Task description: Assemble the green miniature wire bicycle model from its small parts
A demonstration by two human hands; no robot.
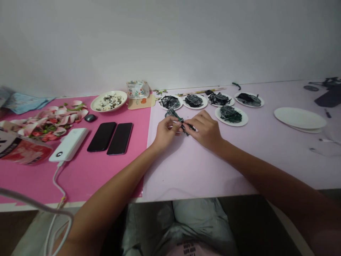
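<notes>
Near the middle of the table, my left hand [167, 132] pinches a small dark green and black piece [178, 117], part of which sticks up beyond the fingers. My right hand [206, 131] meets it from the right, its fingers closed on a dark end of the same piece. Fingertips hide where its parts meet. Just beyond the hands, white plates hold dark parts: one plate [182, 103] at the left of the row, another [206, 105] beside it, and a nearer plate [246, 122] with dark green parts to the right of my right hand.
Stacked white plates [299, 118] lie at the right. On the pink left side are two phones [102, 137], a white power bank [69, 145] with a cable, a mouse [90, 118], a bowl [125, 103] of small pieces and a pink petal-like pile [32, 128]. A wall stands behind.
</notes>
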